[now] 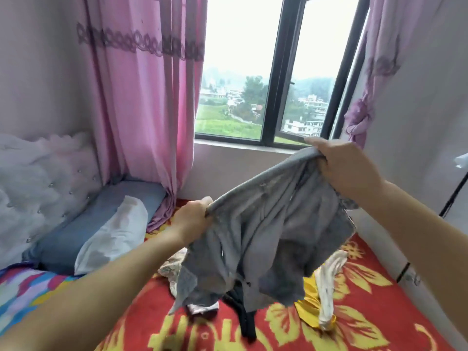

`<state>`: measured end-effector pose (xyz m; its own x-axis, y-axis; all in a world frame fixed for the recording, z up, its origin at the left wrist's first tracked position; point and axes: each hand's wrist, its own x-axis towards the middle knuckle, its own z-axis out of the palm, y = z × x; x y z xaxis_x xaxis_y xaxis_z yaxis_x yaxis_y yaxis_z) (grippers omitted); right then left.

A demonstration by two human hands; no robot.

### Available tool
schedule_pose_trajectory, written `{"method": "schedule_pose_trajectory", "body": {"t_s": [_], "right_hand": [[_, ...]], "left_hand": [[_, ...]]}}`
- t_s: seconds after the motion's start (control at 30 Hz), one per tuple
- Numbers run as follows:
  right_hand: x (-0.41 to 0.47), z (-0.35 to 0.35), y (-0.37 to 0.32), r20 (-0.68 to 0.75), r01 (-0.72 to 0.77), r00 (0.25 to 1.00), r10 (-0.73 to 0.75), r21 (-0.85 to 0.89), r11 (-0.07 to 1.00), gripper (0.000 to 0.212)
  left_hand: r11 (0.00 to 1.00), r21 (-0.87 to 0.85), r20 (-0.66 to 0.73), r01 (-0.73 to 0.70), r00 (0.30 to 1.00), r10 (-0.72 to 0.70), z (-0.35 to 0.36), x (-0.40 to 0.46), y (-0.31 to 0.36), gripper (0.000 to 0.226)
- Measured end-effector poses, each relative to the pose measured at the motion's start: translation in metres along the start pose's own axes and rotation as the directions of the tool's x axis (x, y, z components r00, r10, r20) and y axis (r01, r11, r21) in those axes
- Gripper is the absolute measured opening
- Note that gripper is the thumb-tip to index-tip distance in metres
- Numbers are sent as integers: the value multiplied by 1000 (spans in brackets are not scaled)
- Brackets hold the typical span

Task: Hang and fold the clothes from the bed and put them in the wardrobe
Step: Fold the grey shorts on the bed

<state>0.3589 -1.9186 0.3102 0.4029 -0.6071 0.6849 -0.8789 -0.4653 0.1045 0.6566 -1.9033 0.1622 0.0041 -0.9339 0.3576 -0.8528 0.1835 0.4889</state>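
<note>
Holding a grey garment (276,224) up over the bed (367,300), the person has both hands clenched on its top edge. The left hand (191,217) has its fingers curled round a bunched corner of the cloth, low and near the middle of the view; the right hand (339,168) grips the other end higher up, in front of the window sill (240,145), so the edge runs taut and slanted between them. The rest of the garment hangs crumpled, its lower folds just above the bedcover, which is red with yellow flowers. Beneath it lie more clothes: a black piece (244,317), a pale patterned piece (172,267) to the left, and a yellow and white piece (321,300) to the right. At the head of the bed a blue pillow (83,224) lies with a white pillow (114,236) resting against it, below a pink curtain (141,97)
</note>
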Motion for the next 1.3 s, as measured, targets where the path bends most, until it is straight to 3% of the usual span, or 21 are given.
{"method": "schedule_pose_trajectory", "body": {"t_s": [0.1,0.17,0.27,0.37,0.47,0.6,0.67,0.77,0.87,0.93,1.0,1.1,1.13,1.2,1.27,1.3], "right_hand": [[-16,-15,40,179,-110,974,141,-171,979,31],[-24,-26,56,214,-219,943,254,-176,960,27],[-22,-39,65,354,-302,870,344,-169,938,31],[-21,-50,66,510,-335,770,384,-190,923,27],[-29,-56,79,535,-471,731,423,-52,880,20],[-39,-60,82,579,-697,673,460,287,657,24],[-42,-63,76,595,-734,660,459,383,560,30],[-45,-70,64,610,-748,655,445,444,493,31],[-50,-75,55,640,-769,637,428,495,404,29],[-54,-73,53,664,-788,616,425,513,340,27],[-60,-71,53,711,-824,564,419,519,228,22],[-65,-66,56,759,-834,513,401,552,22,17],[-66,-64,56,761,-811,517,393,582,-60,17],[-67,-63,56,732,-710,572,371,668,-224,19],[-66,-65,56,677,-621,665,315,736,-269,14],[-66,-67,57,643,-600,714,279,766,-230,11]], "left_hand": [[964,264,-111,-2,993,33,-39,16,15,11],[945,324,-139,33,990,13,-59,21,29,6],[992,83,-65,90,994,-84,-78,24,60,11],[980,-154,102,123,989,-108,-85,20,90,17],[954,-234,265,186,956,-122,-82,10,106,19],[962,-224,186,156,976,-115,-71,1,124,20],[981,-113,147,155,979,-138,-64,-2,132,17],[979,46,217,197,955,-202,-54,-9,142,16],[969,-4,323,246,918,-231,-39,-16,148,15],[870,-234,370,435,867,-334,-32,-20,151,16],[623,-496,428,605,795,-430,-33,-22,156,22],[273,-786,439,554,812,-385,-46,-20,167,25],[229,-829,417,511,836,-357,-52,-19,171,24],[252,-856,360,451,871,-336,-62,-18,177,16],[307,-870,284,386,901,-329,-73,-17,179,7],[317,-888,241,333,924,-297,-78,-16,178,6]]}}
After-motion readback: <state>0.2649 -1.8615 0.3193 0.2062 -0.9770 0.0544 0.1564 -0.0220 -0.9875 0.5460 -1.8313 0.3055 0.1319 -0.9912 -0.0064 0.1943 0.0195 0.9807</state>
